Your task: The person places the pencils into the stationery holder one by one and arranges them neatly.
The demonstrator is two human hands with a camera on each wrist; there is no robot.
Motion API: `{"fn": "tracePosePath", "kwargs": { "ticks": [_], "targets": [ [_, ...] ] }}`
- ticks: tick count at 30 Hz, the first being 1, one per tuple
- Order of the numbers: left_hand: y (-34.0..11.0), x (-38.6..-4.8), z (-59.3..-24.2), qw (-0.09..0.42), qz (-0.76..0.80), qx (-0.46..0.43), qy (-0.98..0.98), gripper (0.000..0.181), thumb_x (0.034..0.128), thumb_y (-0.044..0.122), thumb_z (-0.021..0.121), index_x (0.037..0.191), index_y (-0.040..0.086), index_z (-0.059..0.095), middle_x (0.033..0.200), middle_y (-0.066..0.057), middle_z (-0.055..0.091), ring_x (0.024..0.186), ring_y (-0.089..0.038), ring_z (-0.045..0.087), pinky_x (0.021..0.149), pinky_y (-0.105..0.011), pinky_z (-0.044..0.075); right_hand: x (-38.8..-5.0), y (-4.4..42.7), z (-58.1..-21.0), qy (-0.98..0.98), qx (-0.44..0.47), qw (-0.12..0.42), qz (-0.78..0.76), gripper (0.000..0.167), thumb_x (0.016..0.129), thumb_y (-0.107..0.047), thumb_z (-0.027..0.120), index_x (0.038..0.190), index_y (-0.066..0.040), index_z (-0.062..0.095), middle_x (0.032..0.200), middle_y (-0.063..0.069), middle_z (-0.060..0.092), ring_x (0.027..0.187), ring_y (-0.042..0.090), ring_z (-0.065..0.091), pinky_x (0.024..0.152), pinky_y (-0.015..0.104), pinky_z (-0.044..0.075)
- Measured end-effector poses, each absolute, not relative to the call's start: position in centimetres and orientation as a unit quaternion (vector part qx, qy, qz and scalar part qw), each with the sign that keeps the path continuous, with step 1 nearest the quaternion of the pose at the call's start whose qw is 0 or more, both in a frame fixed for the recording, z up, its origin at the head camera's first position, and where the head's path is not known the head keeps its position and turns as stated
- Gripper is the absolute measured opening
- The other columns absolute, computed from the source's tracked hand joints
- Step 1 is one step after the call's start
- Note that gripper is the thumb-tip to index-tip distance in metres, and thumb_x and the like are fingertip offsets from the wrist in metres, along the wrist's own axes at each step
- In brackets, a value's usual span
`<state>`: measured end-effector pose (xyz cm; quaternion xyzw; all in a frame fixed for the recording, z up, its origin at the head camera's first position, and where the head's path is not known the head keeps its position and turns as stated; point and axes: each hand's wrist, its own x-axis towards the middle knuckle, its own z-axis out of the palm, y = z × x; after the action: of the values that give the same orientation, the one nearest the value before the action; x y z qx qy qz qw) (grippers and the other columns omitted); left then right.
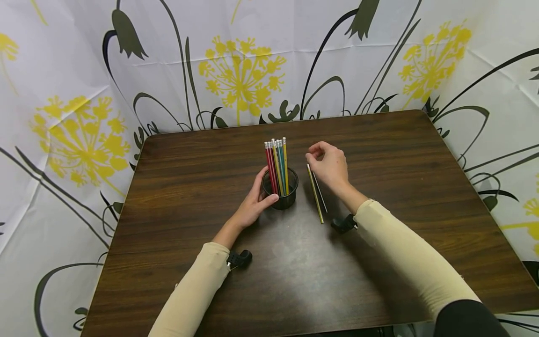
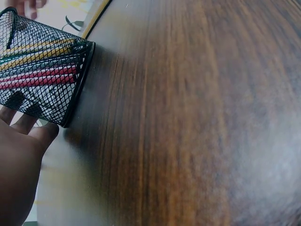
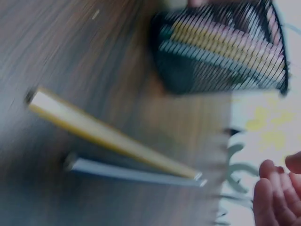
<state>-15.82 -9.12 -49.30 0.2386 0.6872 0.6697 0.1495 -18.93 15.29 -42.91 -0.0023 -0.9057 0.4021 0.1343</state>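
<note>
A black mesh pencil cup (image 1: 287, 202) stands upright on the table, holding several red, yellow and teal pencils (image 1: 276, 164) with their eraser ends up. My left hand (image 1: 251, 206) grips the cup from its left side, thumb at the near side and fingers around the far side. To the right of the cup lie a yellow-striped pencil (image 3: 113, 136) and a silvery-grey pencil (image 3: 131, 174), close together at their eraser ends. Just beyond those ends hovers my right hand (image 1: 330, 164), fingers loosely bent, with nothing visible between them. The right wrist view is blurred.
The brown wood-grain table (image 1: 189, 187) reaches back to a white curtain (image 1: 168, 84) printed with yellow flowers and dark stems. Each forearm wears a light sleeve (image 1: 404, 252) and a small black wrist device (image 1: 343, 223).
</note>
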Motion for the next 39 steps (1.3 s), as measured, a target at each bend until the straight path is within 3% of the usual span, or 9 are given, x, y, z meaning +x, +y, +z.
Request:
{"fn": "tracePosePath", "kwargs": {
  "ticks": [9,16,25,33,39],
  "targets": [
    [-9.1,-15.8,-49.2,0.150,0.671,0.239,0.685,0.080,0.0974,0.002,0.057,0.158,0.024,0.009,0.158,-0.015,0.021,0.138,-0.038,0.034,0.109,-0.055,0.029,-19.2,17.6,-46.9,-0.941,-0.046,-0.023,0.335,0.022,0.092,-0.027,0.068,0.107,-0.011,0.071,0.087,0.002,0.069,0.075,0.022,0.060,0.066,0.038,0.046],
    [-9.0,-15.7,-49.1,0.154,0.676,0.243,0.679,0.081,0.0973,-0.001,0.056,0.158,0.017,0.005,0.158,-0.020,0.016,0.139,-0.042,0.030,0.110,-0.058,0.026,-19.4,17.9,-47.9,-0.951,-0.043,-0.049,0.301,0.022,0.090,-0.029,0.069,0.105,-0.013,0.074,0.090,0.001,0.070,0.081,0.022,0.063,0.070,0.043,0.049],
    [-9.1,-15.8,-49.2,0.148,0.672,0.242,0.684,0.078,0.0978,0.005,0.058,0.157,0.023,0.010,0.156,-0.017,0.022,0.137,-0.038,0.034,0.109,-0.054,0.029,-19.1,17.6,-46.8,-0.968,-0.038,-0.082,0.233,0.027,0.086,-0.025,0.069,0.109,-0.013,0.073,0.104,0.009,0.070,0.088,0.031,0.063,0.075,0.049,0.050],
    [-9.1,-15.8,-49.0,0.154,0.674,0.242,0.681,0.080,0.0978,0.000,0.056,0.158,0.019,0.006,0.158,-0.020,0.017,0.139,-0.041,0.030,0.109,-0.060,0.025,-19.0,17.7,-45.9,-0.966,-0.043,-0.068,0.246,0.027,0.084,-0.022,0.065,0.109,-0.013,0.072,0.099,0.006,0.071,0.085,0.030,0.063,0.073,0.048,0.050],
    [-9.0,-15.4,-47.5,0.162,0.677,0.246,0.675,0.080,0.0968,-0.004,0.054,0.157,0.009,0.004,0.156,-0.027,0.016,0.137,-0.047,0.029,0.108,-0.062,0.025,-18.9,17.4,-43.2,-0.954,-0.049,0.029,0.295,0.022,0.085,-0.021,0.064,0.104,-0.015,0.072,0.083,-0.001,0.069,0.073,0.023,0.063,0.066,0.044,0.049]
  ]
}}
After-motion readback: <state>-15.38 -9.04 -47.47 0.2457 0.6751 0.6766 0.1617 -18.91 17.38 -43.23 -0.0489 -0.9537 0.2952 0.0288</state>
